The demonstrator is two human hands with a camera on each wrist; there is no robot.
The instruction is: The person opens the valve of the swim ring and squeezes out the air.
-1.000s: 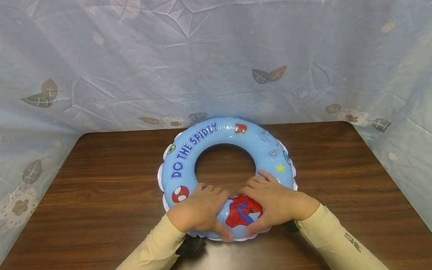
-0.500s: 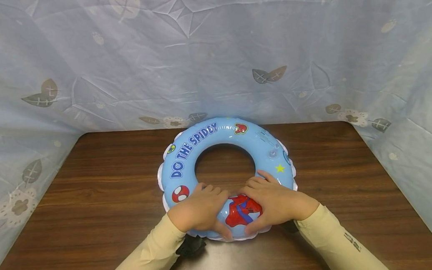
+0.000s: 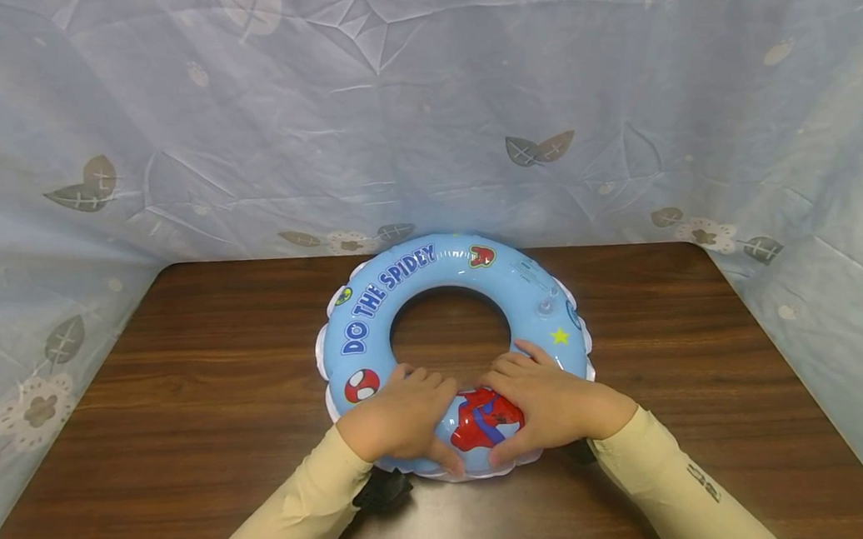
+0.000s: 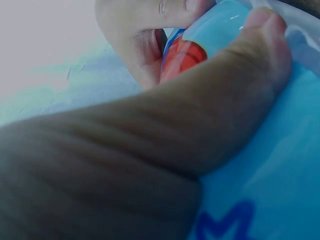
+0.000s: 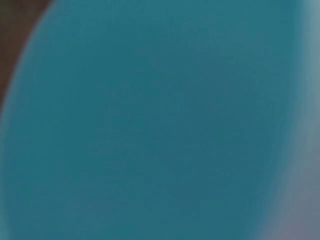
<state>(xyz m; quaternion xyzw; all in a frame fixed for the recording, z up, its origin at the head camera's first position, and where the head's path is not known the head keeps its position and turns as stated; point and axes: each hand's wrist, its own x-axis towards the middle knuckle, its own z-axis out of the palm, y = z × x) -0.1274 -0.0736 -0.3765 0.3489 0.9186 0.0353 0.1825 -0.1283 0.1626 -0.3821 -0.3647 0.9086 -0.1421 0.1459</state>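
A light-blue inflatable ring [image 3: 449, 264] lay on the brown table [image 3: 208, 402], its far side near the patterned cloth [image 3: 421, 120]. From where I stood, both hands had the ring's near side between them. The left hand [image 3: 408, 417] had its grip curled round the tube, thumb on the outer side, fingers over the inner edge. The right hand [image 3: 549, 399] grasped the tube in the same way, just beside it, the two thumbs near each other but apart. A red-and-blue printed figure [image 3: 483, 420] showed between them. White scalloped trim [image 3: 321, 352] edged the ring, and a yellow star [image 3: 560, 336] sat beyond the right hand. Cream sleeves [image 3: 294, 509] covered both forearms.
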